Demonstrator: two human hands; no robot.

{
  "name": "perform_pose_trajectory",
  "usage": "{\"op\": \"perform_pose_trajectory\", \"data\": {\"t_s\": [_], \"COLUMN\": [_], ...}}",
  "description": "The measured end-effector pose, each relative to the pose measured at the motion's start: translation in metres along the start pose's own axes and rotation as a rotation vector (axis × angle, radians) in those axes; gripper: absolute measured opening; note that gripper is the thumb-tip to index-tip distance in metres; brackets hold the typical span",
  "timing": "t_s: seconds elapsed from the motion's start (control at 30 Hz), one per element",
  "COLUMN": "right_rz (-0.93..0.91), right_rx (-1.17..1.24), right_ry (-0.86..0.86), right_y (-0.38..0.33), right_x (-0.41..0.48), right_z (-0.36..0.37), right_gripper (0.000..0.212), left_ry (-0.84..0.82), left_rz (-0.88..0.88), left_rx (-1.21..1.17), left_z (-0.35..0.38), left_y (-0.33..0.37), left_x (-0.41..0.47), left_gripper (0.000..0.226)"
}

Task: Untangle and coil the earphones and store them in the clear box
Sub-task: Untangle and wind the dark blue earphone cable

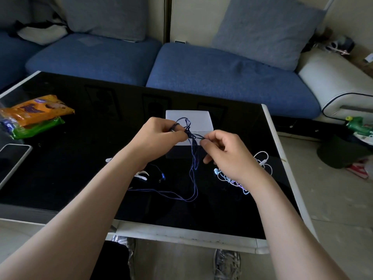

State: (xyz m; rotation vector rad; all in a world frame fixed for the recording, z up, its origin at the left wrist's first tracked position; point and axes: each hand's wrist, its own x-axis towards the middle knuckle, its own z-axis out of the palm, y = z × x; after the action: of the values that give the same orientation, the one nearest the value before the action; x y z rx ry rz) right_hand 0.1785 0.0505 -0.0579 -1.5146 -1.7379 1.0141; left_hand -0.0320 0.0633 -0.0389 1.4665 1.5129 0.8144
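- Holding blue cord (194,158) up over mid counter (80,168): pinched in left hand (161,134) with loops over its fingers, pinched in right hand (226,152) at 3 o'clock of the knot (190,135). Hands close together, both clamped on cord.
- Rest of cord hanging to counter, then trailing toward 9 o'clock; earbud (162,176) lying at 6 o'clock of left hand.
- Box (189,118) at 12 o'clock, just behind the hands; cannot tell if lid on.
- Risk: pulling the two pinches apart likely to cinch the knot rather than free it. Safer to slacken and feed a loop back through.
- Risk: hard tug on thin wire could strain the joint at earbud or plug.
- Risk: slack swinging toward 4 o'clock could snag white earphones (262,164) and start a fresh tangle.
- Risk: loops on left fingers may slip and re-cross if grip eases.
- Risk: raised cord could brush the box and shove it.
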Motion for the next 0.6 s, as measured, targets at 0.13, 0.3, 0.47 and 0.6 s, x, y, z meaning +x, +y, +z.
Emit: {"op": "perform_pose_trajectory", "data": {"t_s": [0.13,0.3,0.47,0.6], "right_rz": [0.008,-0.029,-0.045,-0.036], "right_rx": [0.161,0.126,0.102,0.110], "right_ry": [-0.035,0.035,0.092,0.030], "right_y": [-0.0008,-0.0065,-0.0057,-0.0062], "right_x": [-0.0002,-0.0004,-0.0019,-0.0023], "right_z": [-0.0030,-0.0061,-0.0056,-0.0015], "right_gripper": [0.012,0.026,0.026,0.010], "left_ry": [0.019,-0.049,-0.001,0.018], "left_rz": [-0.025,-0.029,0.041,0.113], "left_rx": [-0.020,-0.007,-0.004,-0.013], "left_z": [0.0005,-0.0026,-0.0023,-0.0001], "left_y": [-0.0009,0.0013,-0.0009,0.0029], "left_x": [0.0016,0.0011,-0.0009,-0.0036], "left_gripper": [0.036,0.026,0.027,0.013]}}
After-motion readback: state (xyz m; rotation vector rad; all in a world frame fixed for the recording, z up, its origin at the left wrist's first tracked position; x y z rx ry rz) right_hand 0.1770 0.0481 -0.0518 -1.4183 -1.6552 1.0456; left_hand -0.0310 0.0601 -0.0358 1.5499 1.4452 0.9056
